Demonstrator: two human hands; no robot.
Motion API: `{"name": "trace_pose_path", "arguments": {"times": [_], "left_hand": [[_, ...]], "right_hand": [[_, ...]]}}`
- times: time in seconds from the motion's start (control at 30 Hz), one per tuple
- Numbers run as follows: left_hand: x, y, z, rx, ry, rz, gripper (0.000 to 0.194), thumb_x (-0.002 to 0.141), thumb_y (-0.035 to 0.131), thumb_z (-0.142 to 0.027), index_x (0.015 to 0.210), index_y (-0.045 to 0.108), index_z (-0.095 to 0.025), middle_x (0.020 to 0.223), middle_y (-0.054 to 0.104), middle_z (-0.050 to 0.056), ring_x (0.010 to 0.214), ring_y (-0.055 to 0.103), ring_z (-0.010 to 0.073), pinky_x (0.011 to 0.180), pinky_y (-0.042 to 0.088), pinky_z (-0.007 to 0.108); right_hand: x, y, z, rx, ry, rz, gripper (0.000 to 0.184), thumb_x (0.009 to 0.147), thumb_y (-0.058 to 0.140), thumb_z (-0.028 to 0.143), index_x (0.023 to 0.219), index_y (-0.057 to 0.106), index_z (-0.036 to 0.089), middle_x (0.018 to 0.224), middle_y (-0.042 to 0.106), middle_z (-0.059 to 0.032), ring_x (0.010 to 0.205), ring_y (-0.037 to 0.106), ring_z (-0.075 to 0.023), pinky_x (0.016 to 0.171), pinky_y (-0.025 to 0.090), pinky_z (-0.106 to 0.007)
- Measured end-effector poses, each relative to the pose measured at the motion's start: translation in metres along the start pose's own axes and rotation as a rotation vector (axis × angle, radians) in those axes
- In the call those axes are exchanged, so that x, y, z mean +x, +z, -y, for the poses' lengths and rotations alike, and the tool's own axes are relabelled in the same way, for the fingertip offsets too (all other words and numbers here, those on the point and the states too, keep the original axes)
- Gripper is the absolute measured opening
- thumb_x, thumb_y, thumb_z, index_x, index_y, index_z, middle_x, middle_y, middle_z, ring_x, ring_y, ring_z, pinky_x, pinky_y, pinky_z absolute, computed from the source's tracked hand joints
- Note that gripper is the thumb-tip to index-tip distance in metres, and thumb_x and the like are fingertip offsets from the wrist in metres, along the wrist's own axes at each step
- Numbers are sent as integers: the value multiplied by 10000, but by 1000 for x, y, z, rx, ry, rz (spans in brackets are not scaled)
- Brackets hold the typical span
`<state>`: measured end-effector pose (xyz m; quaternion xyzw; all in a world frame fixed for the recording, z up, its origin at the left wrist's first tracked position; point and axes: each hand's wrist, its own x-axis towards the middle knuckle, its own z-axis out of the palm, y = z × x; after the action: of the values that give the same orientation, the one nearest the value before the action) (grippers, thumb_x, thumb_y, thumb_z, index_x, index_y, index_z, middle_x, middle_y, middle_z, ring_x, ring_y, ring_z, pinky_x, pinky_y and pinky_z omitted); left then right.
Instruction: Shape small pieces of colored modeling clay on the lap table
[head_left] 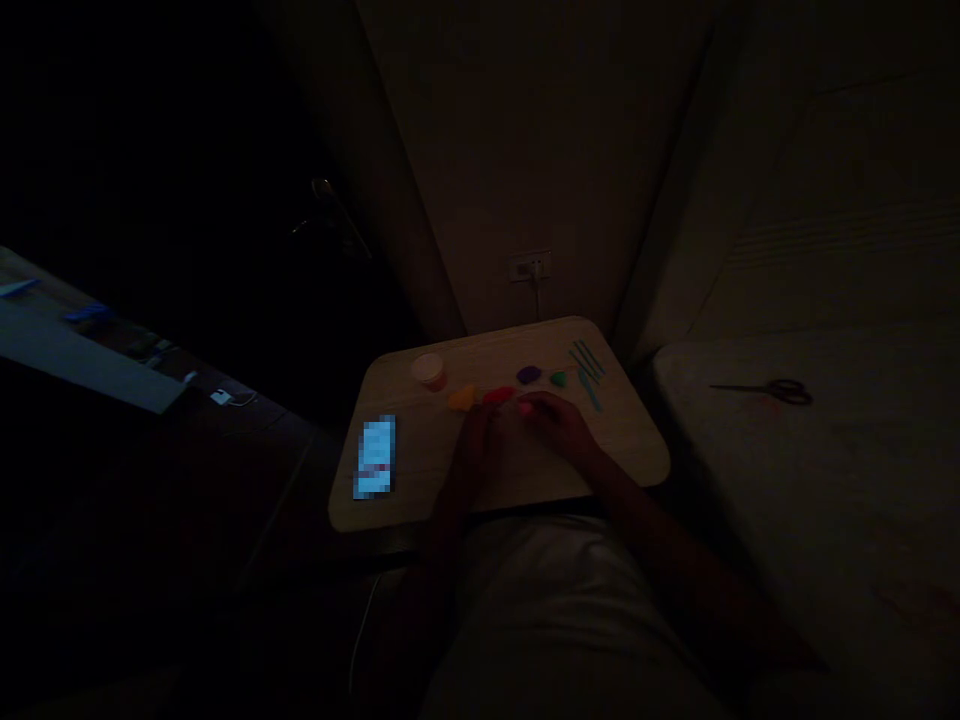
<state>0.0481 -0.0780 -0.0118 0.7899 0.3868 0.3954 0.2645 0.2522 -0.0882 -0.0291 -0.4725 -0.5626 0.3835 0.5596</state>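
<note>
The scene is very dark. My right hand [553,418] is over the middle of a small wooden-topped table [525,478], its fingers closed on a small piece of red modelling clay [526,407]. My left hand [477,432] rests close by on the left, just in front of a flat red lump [498,395]; its fingers are too dark to make out. Beyond my hands lie an orange-yellow lump [462,398], a purple lump [529,374] and a green lump [559,379], which look like clay. Several thin blue-green sticks or tools [589,365] lie at the right.
A pale tub [430,372] stands at the table's back left. A lit phone [374,457] lies at the left edge. Scissors [772,390] lie on a pale surface to the right. A wall socket [529,266] with a plugged-in cable is behind the table.
</note>
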Motion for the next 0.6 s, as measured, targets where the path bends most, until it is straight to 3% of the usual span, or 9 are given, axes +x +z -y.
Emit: {"name": "trace_pose_path", "arguments": {"times": [0.27,0.6], "left_hand": [[1,-3,2,98,136,82,535,933,490,-90,1433,548,-271,1391,558,102,1295,524,245,1153,419,460],[1,-4,-2,117,122,143,528,949,512,-119,1447,558,-287,1350,554,99,1282,518,247,1159,424,473]], "right_hand": [[-1,5,-2,196,100,62,332,864,702,468,1090,706,226,1071,769,-85,912,735,-230,806,607,-372],[-2,4,4,-47,4,69,286,870,698,416,1057,731,202,1048,785,-84,935,739,-228,847,578,-364]]}}
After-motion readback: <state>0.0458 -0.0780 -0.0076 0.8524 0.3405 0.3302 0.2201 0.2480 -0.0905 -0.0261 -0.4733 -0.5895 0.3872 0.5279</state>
